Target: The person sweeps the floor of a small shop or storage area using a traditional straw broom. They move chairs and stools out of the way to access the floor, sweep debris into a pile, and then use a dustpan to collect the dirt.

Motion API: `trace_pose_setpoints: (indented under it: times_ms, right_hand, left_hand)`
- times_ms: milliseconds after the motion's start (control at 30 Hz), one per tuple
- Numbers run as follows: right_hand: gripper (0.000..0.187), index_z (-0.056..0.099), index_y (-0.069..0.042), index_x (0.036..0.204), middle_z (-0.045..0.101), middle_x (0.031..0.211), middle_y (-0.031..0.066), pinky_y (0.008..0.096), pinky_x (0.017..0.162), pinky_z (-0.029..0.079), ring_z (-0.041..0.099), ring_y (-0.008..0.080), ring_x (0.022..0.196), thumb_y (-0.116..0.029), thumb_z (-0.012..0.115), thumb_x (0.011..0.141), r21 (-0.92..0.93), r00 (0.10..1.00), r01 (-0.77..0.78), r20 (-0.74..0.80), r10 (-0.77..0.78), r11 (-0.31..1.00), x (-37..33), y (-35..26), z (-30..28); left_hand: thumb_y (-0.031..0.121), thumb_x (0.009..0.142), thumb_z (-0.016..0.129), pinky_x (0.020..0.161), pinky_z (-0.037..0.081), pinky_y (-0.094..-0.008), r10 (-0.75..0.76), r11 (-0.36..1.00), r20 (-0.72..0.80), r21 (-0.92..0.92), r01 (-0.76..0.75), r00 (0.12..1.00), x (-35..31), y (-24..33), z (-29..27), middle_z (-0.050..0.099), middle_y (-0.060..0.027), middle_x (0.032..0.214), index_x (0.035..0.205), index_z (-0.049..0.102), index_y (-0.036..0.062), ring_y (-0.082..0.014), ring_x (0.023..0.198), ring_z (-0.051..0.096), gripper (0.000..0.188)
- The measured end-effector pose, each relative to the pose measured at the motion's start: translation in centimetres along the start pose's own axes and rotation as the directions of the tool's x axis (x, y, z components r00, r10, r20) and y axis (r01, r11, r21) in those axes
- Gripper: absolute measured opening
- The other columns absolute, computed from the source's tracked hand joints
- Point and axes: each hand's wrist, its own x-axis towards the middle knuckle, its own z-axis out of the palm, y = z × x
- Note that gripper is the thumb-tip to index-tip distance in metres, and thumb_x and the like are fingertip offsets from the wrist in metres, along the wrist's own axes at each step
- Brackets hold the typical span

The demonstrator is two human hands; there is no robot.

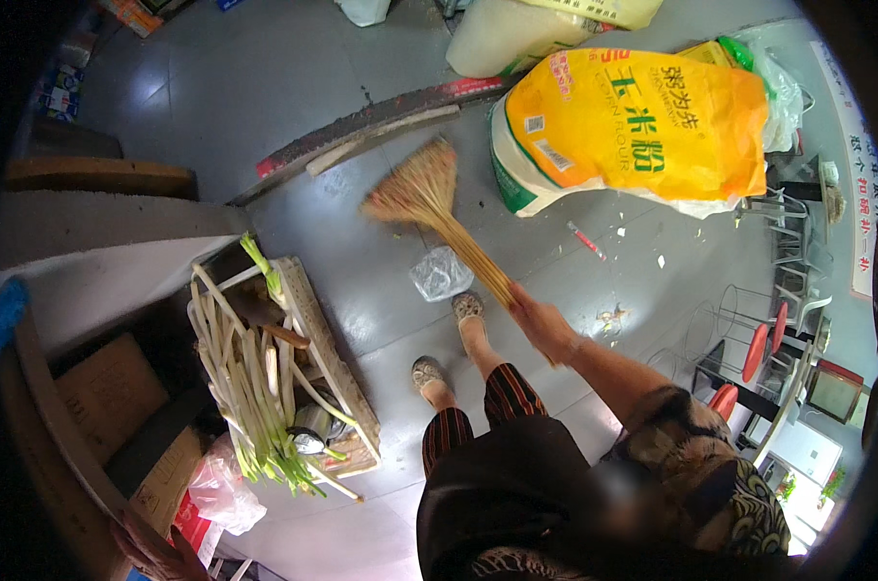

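My right hand (544,327) is closed around the handle of a straw broom (473,254). Its fanned bristles (415,184) point away from me, near the raised dark ledge. Just below the bristles, in front of my feet, a crumpled clear plastic bag (442,274) lies on the grey tiled floor. At the lower left, my left hand (156,552) is in shadow against the edge of a shelf. Its fingers look stretched out and apart, with nothing seen in them.
A crate (334,368) piled with leeks (236,378) stands to the left. A big yellow corn flour sack (642,131) stands at the far right. Litter, including a red-and-white strip (586,241), lies on the floor. Red stools (755,351) stand at the right, cardboard boxes (110,397) at the left.
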Motion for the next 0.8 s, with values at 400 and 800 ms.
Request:
trace_pose_setpoints:
  times_ms: [400,800]
  right_hand:
    - [0.052,0.029,-0.022,0.143,0.063,0.080,0.0232,0.0497,0.066,0.049,0.065,0.0361,0.079,-0.036,0.047,0.097,-0.397,0.977,-0.167,0.054,0.205,0.902,-4.9,9.4,0.6]
    - [0.053,0.025,-0.036,0.143,0.063,0.093,0.0220,0.0472,0.071,0.053,0.066,0.0378,0.086,-0.030,0.048,0.096,-0.516,0.978,-0.030,0.162,0.133,0.856,-4.2,9.7,8.7]
  left_hand:
    - [0.040,0.093,0.049,0.103,0.034,-0.0564,-0.142,0.988,0.153,0.077,0.131,0.978,-1.5,-1.0,1.4,0.023,-0.0204,0.150,0.148,0.028,0.0168,-0.0406,0.135,0.029,0.064]
    - [0.039,0.093,0.048,0.104,0.032,-0.0547,-0.042,0.983,0.062,0.179,0.030,0.997,-2.1,-3.1,2.7,0.031,-0.0199,0.147,0.147,0.031,0.0181,-0.0381,0.133,0.033,0.061]
